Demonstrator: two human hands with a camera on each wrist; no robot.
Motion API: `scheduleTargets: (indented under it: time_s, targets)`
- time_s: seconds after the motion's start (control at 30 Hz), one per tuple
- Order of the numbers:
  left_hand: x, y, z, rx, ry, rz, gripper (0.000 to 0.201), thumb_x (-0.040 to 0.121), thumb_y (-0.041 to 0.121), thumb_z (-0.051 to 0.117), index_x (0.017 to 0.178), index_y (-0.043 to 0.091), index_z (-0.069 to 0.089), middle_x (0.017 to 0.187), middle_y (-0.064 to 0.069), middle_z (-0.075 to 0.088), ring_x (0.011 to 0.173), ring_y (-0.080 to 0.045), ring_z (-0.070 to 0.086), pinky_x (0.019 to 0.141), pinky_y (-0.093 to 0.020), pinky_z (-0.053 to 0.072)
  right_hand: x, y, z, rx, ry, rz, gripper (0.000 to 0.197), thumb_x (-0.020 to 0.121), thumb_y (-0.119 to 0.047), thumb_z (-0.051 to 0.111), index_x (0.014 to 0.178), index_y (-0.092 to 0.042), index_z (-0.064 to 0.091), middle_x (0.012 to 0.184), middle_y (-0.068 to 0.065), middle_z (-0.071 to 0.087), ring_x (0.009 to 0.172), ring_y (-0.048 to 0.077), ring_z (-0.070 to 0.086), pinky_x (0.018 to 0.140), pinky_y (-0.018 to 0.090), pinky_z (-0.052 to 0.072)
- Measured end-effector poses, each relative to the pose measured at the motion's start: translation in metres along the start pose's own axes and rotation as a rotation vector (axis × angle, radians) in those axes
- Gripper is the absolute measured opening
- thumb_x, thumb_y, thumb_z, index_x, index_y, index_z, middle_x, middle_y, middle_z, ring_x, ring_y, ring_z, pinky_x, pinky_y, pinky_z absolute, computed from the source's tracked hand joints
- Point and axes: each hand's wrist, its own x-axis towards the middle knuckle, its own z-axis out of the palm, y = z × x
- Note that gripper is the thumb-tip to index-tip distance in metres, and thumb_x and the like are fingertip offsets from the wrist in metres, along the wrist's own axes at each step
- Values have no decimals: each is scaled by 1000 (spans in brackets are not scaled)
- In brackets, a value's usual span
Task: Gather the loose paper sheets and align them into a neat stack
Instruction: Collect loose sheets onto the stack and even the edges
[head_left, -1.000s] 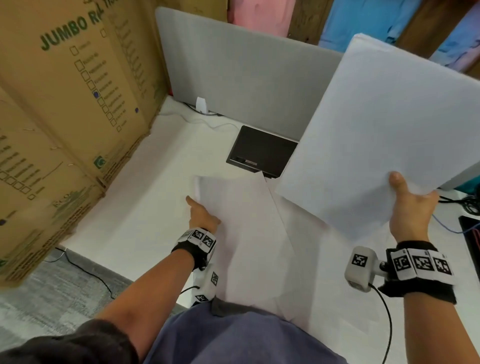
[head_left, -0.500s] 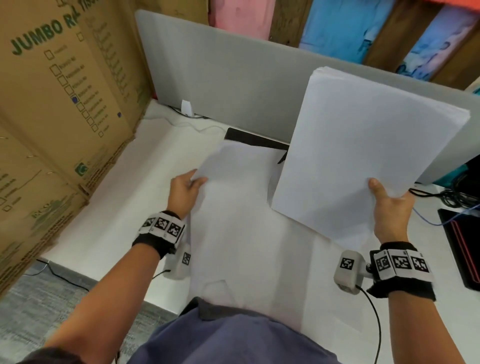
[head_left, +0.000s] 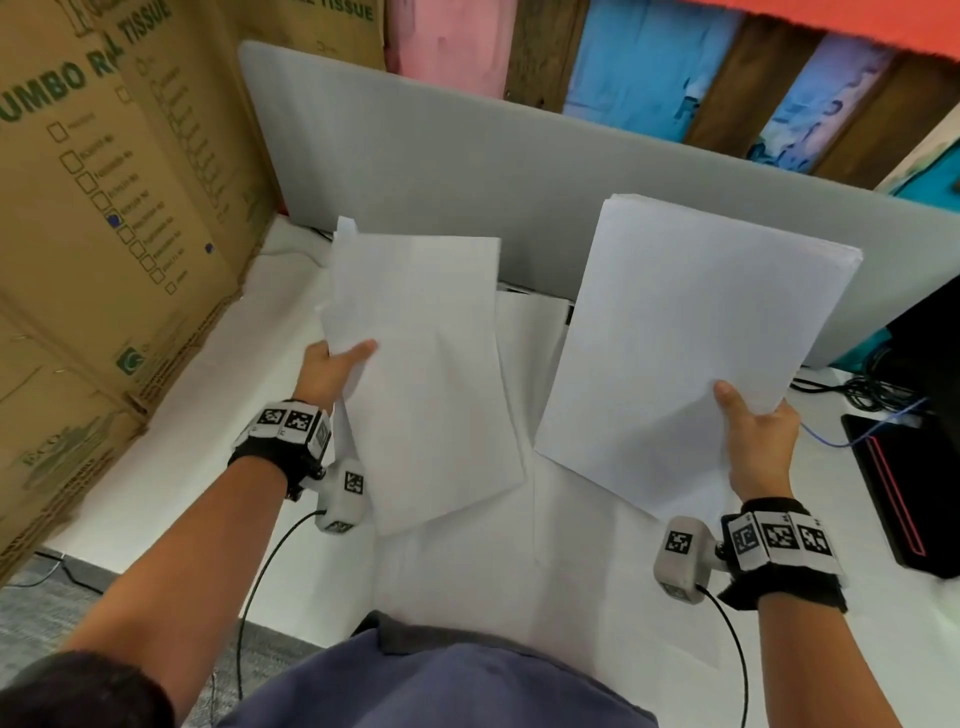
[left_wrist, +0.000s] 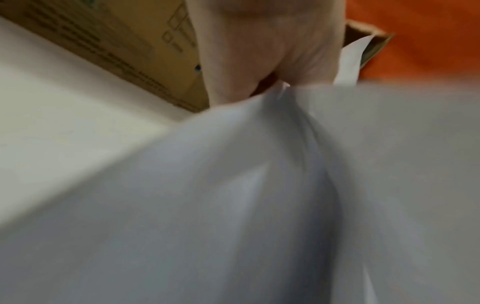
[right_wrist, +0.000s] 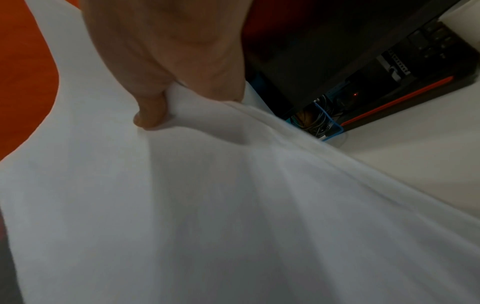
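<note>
Gathering step: left hand (head_left: 332, 371) pinches loose sheets (head_left: 421, 364), frame centre; right hand (head_left: 758, 441) grips paper stack (head_left: 691, 332). Next: merge bundles, square edges.

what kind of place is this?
Probably an office desk doubling as storage: a white desk behind a grey partition screen, cardboard tissue cartons stacked at the left, and a black computer with cables.
</note>
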Motion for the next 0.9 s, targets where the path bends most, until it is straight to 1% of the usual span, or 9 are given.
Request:
scheduleTargets:
  time_s: [0.07, 0.17, 0.27, 0.37, 0.53, 0.6, 0.67, 0.73, 0.9]
  targets:
    - [-2, -22, 1, 114, -115, -120, 39, 81, 5, 68, 117, -3, 58, 114, -16, 62, 98, -24, 60, 92, -34, 46, 1, 0, -3, 12, -2, 5, 36, 86, -13, 64, 120, -1, 58, 103, 8, 62, 81, 7, 59, 73, 22, 47]
    - [-18, -44, 10, 157, -240, -185, 42, 83, -2, 63, 124, -3, 53, 124, -15, 56, 102, -22, 55, 92, -33, 43, 2, 1, -2, 16, -1, 5, 35, 86, -13, 64, 119, -1, 58, 100, 6, 62, 80, 6, 58, 71, 20, 46]
    - [-26, -62, 23, 146, -149, -161, 43, 83, -3, 64, 124, -4, 51, 115, -9, 56, 103, -21, 55, 90, -30, 43, 1, 2, 3, 6, 6, 0, 32, 86, -12, 64, 117, -9, 58, 95, -1, 62, 84, 11, 59, 74, 22, 47]
    - [-27, -74, 31, 313, -29, -168, 36, 85, -3, 59, 120, -7, 53, 119, -21, 59, 108, -34, 58, 87, -33, 46, 2, 2, 7, 10, 10, -7, 33, 86, -12, 65, 117, -11, 57, 92, -8, 61, 86, 12, 59, 72, 19, 46]
    - [-22, -55, 27, 387, -145, 4, 24, 88, -2, 55, 111, -5, 59, 109, -24, 63, 96, -35, 63, 80, -31, 45, 8, 5, 6, -22, 48, -13, 37, 85, -15, 66, 118, -2, 59, 104, 8, 61, 94, 22, 59, 83, 31, 47]
    - [-18, -34, 15, 284, -143, 67, 11, 87, -3, 56, 92, 4, 63, 88, -13, 68, 74, -16, 66, 76, -31, 46, 11, 5, 5, -36, 71, -10, 36, 84, -17, 67, 116, -1, 60, 104, 8, 62, 95, 23, 59, 87, 34, 49]
    - [-14, -13, 1, 165, -123, 110, 21, 86, -3, 58, 82, 17, 63, 69, 11, 70, 62, 3, 63, 70, -26, 50, 14, 5, 3, -56, 100, -15, 37, 85, -17, 67, 117, 0, 59, 104, 8, 61, 95, 23, 59, 88, 35, 49]
    - [-13, 9, -10, 94, -129, 164, 26, 85, -4, 59, 85, 22, 62, 69, 20, 70, 68, 5, 65, 71, -20, 54, 16, 6, 2, -76, 121, -28, 37, 85, -17, 66, 118, -1, 60, 106, 8, 62, 97, 23, 60, 89, 35, 49]
    - [-3, 40, -21, 17, -81, 223, 28, 86, -4, 57, 85, 23, 60, 70, 24, 69, 70, 6, 65, 68, -14, 53, 18, 5, -4, -111, 182, -58, 36, 85, -17, 66, 117, -2, 60, 116, 16, 63, 98, 25, 61, 89, 34, 49]
